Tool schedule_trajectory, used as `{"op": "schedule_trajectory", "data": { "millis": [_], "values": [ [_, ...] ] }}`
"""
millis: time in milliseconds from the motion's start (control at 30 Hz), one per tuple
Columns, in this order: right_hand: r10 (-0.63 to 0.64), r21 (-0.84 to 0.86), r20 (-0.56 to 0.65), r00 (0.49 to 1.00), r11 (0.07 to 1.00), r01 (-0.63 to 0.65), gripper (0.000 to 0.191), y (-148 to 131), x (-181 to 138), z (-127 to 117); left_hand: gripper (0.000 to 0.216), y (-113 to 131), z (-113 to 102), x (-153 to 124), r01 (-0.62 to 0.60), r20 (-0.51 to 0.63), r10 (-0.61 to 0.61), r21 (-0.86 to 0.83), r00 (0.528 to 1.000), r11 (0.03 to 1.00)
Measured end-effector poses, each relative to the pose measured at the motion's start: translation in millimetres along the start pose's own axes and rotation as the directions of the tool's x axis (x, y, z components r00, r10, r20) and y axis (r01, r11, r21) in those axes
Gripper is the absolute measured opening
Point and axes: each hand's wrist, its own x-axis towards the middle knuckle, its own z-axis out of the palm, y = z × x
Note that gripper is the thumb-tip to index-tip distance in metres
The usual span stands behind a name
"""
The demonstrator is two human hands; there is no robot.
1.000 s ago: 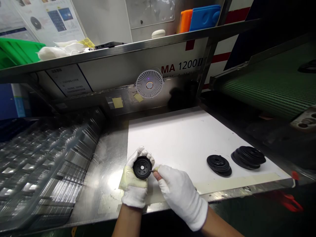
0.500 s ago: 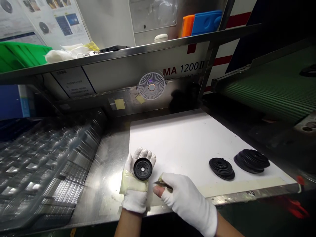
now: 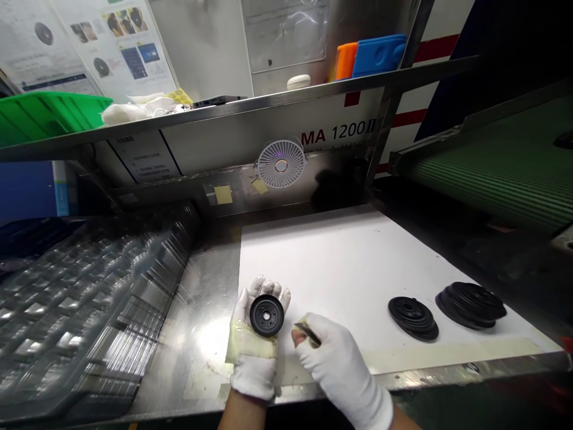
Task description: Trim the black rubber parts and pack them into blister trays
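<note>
A round black plastic disc (image 3: 267,315) with a raised rim and a hole at its centre rests in the palm of my left hand (image 3: 254,352). The fingers of that white-gloved hand curl up behind the disc, and yellowish tape wraps its palm. My right hand (image 3: 336,352), also gloved in white with a bare thumb tip, pinches a small pointed blade (image 3: 308,334). The blade is just right of the disc, apart from it. To the right, a low pile of black discs (image 3: 412,318) lies on a white sheet (image 3: 322,251), beside a taller pile (image 3: 471,304).
Stacked clear plastic trays (image 3: 89,310) fill the left side. A small round fan (image 3: 281,164) is at the back panel. Above runs a metal shelf (image 3: 250,103) with a green bin (image 3: 54,116) and a blue holder (image 3: 379,55). A green conveyor belt (image 3: 501,173) is at the right.
The whole view has shifted, so everything appears slightly lower and further right. The blade has tilted in my right hand, which stays close to the disc. My left hand still holds the disc.
</note>
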Motion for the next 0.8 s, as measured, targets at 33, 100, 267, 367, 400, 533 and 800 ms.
{"op": "schedule_trajectory", "data": {
  "millis": [33, 100, 267, 367, 400, 533, 800],
  "values": [
    [0.015, -0.010, -0.035, 0.999, 1.000, -0.015, 0.025, 3, 2, -4, 0.023, 1, 0, 0, 0.001, 0.001, -0.001, 0.003, 1.000, 1.000],
    [0.045, -0.002, -0.048, 0.998, 0.999, -0.045, 0.026, 5, 4, -11, 0.022, 1, 1, 0, 0.005, 0.012, -0.005, -0.002, 1.000, 1.000],
    [0.006, 0.114, 0.140, 0.990, 0.993, -0.022, 0.020, -7, -5, -6, 0.018, -7, -3, 1, 0.003, 0.063, 0.000, -0.040, 0.998, 0.999],
    [0.017, 0.025, 0.133, 0.991, 0.999, -0.021, 0.018, -14, -7, 2, 0.017, -11, -4, 1, -0.008, 0.089, 0.012, -0.044, 0.996, 0.999],
    [0.026, 0.018, 0.120, 0.992, 0.999, -0.028, 0.020, -14, -6, 1, 0.016, -11, -3, 0, -0.012, 0.087, 0.015, -0.036, 0.996, 0.999],
    [0.037, 0.003, -0.047, 0.998, 0.999, -0.037, 0.022, 3, 4, -15, 0.018, -8, 3, -4, 0.016, 0.047, -0.015, -0.029, 0.999, 0.999],
    [0.016, 0.123, -0.082, 0.996, 0.992, -0.006, 0.044, 62, 6, -31, 0.024, -5, 5, -7, 0.135, 0.026, -0.134, -0.062, 0.991, 0.989]
  ]
}}
